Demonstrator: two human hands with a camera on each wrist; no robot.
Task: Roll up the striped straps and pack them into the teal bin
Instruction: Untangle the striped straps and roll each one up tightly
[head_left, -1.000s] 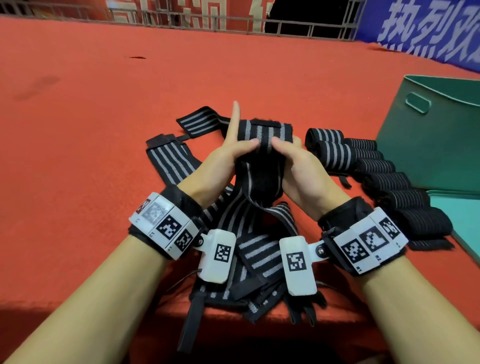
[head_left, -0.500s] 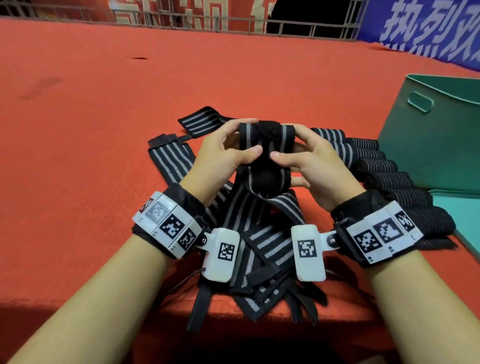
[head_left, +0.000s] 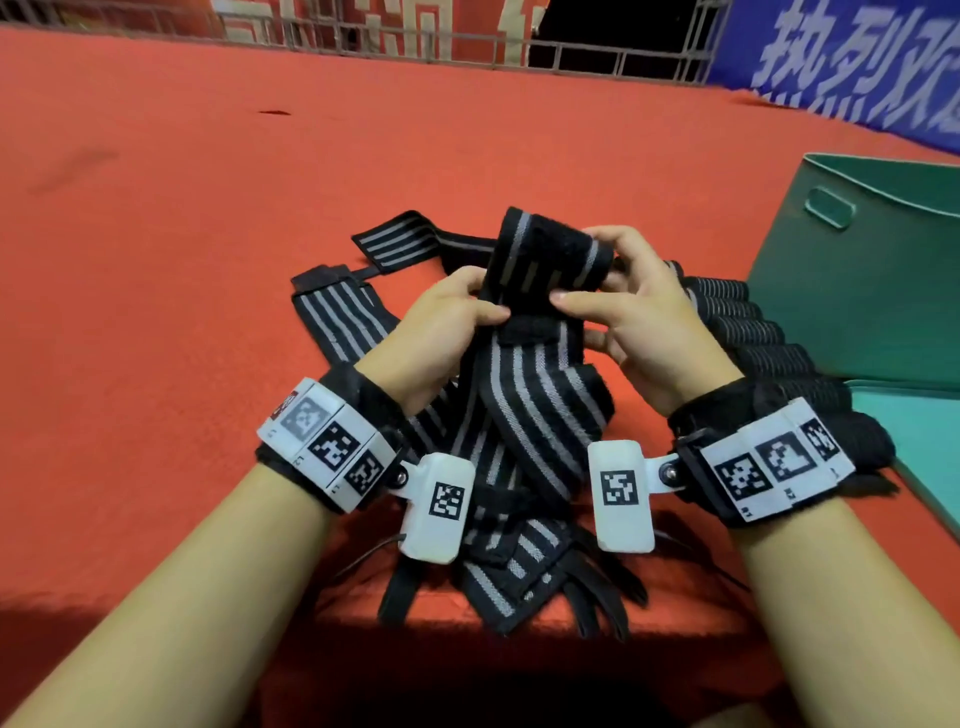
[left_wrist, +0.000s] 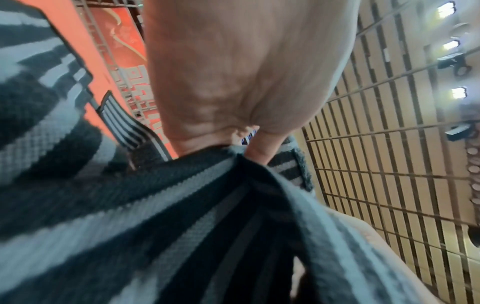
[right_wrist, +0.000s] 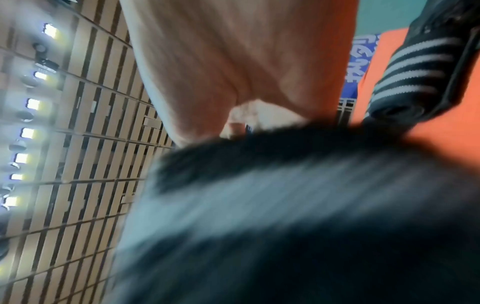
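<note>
Your left hand (head_left: 441, 332) & right hand (head_left: 639, 322) both pinch the black grey-striped elastic strap (head_left: 540, 260), w/ curled fingers, left of the teal plastic bin (head_left: 857, 291).

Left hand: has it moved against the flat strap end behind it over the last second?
Yes. The left hand lowered its raised finger and now pinches the strap.
</note>
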